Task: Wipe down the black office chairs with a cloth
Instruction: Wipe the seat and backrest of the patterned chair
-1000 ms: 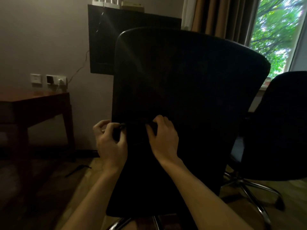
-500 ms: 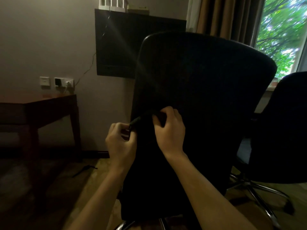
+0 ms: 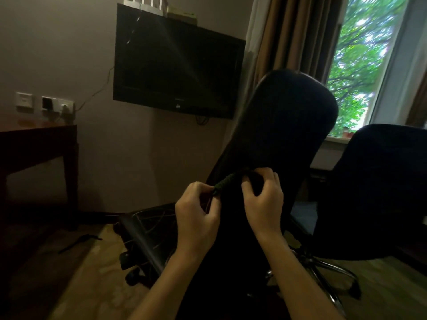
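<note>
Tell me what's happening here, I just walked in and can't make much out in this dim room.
A person stands behind a black office chair, both hands up at its backrest. The left hand and right hand pinch a dark cloth between them, seemingly bunched against the backrest's edge. A second black chair sits to the right by the window. The cloth is too dark to make out well.

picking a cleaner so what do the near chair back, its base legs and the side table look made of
Chair back: seemingly matte black fabric or mesh; it gives no shine, though the dim light hides the weave.
Base legs: likely polished or chromed metal, with bright glints.
Side table: dark reddish wood or veneer, semi-gloss, with a faint reflection on top.
Cloth, pinched by both hands: dark, textured like knit or terry.
</note>
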{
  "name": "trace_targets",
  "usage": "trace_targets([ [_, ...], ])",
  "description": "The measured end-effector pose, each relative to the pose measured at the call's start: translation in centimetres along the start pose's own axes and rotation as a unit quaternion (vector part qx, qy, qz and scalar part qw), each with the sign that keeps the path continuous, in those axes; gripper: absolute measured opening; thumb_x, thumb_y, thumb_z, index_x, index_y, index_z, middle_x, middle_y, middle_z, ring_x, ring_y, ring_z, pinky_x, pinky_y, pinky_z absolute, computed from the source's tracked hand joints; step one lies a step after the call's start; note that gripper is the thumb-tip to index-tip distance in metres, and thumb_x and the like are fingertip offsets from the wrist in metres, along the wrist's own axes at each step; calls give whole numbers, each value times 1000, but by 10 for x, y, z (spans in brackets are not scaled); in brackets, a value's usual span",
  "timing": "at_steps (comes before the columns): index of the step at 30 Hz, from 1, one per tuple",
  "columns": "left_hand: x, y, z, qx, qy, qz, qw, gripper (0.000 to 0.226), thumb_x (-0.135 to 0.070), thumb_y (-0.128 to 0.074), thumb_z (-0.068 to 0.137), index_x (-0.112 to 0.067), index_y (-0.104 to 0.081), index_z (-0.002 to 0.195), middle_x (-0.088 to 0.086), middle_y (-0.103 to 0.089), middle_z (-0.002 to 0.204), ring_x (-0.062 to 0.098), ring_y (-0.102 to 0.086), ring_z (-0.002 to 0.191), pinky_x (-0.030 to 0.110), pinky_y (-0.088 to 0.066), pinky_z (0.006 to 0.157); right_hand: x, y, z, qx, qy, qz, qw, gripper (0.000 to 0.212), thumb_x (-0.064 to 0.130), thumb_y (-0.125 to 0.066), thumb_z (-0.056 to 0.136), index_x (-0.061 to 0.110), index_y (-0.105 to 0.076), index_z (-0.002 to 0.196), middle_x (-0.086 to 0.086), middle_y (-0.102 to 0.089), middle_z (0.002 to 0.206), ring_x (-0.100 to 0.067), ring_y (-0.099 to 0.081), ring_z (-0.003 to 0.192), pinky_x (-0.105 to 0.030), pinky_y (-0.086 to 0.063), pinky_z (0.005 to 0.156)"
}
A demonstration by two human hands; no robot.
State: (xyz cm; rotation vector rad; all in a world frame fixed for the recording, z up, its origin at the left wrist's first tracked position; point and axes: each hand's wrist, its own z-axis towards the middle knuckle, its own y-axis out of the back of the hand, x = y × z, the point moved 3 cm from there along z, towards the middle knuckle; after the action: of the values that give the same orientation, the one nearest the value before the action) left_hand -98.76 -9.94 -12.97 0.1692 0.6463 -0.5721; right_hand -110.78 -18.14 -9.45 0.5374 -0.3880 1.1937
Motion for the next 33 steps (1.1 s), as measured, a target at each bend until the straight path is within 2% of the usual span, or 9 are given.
trace_targets([
  [4,-11,-25,-3,52,7,-31,998,22,-7,-67,88,-23,-54,79,-9,-57,71,4,-58,66,10,-40,56,-13,22,11,-8,8,12,1000,11,19,-64,90,17,-57,99,2,-55,100,1,-53,85,-2,-38,71],
  [10,-19,-70,2,139,17,-51,989,8,-16,-65,92,-20,-60,87,-6,-63,76,5,-60,67,15,-42,56,-31,54,36,-10,24,-4,1000,11,22,-65,89,18,-57,96,0,-55,98,-3,-54,84,-12,-44,73],
  [14,-22,-102,12,201,15,-95,975,9,-14,-65,92,-21,-62,88,-9,-64,77,1,-62,71,13,-45,57,-49,67,51,-3,8,-29,1000,13,25,-64,90,18,-57,98,3,-54,98,-1,-55,85,-14,-46,73],
  [16,-23,-118,21,206,1,-111,972,8,-14,-66,91,-20,-64,87,-9,-64,77,2,-62,72,16,-48,60,-59,74,58,-21,-4,-34,999,9,23,-63,91,18,-56,96,1,-56,96,-1,-55,83,-11,-45,69],
  [21,-25,-154,67,145,-1,-131,981,9,-21,-67,89,-27,-62,86,-8,-58,79,3,-57,72,15,-46,60,-64,90,91,-98,-8,-66,993,8,22,-59,94,16,-54,94,-2,-59,89,-5,-57,78,-13,-45,64],
  [24,-37,-181,97,168,4,-191,967,2,-23,-65,91,-25,-65,89,-7,-62,71,5,-60,65,31,-52,58,-61,97,118,-140,-6,-122,982,10,25,-59,94,18,-53,94,-5,-59,92,-12,-59,80,-25,-51,67],
  [28,-50,-211,126,193,53,-271,942,1,-21,-65,91,-21,-65,90,-5,-64,65,5,-63,57,34,-56,55,-52,104,139,-167,-45,-170,970,9,29,-58,94,23,-52,94,-4,-60,92,-18,-61,82,-39,-55,70],
  [31,-63,-223,148,209,73,-325,919,2,-16,-65,91,-16,-63,91,-5,-62,62,4,-63,52,16,-48,48,-31,103,157,-189,-50,-186,963,8,25,-59,95,22,-52,95,0,-59,94,-11,-60,83,-24,-53,67],
  [33,-72,-230,166,211,84,-344,911,3,-16,-66,89,-15,-63,89,-4,-61,60,3,-63,50,16,-49,48,-17,102,173,-205,-51,-202,956,9,24,-60,94,19,-52,97,1,-58,93,-6,-58,80,-11,-47,60],
])
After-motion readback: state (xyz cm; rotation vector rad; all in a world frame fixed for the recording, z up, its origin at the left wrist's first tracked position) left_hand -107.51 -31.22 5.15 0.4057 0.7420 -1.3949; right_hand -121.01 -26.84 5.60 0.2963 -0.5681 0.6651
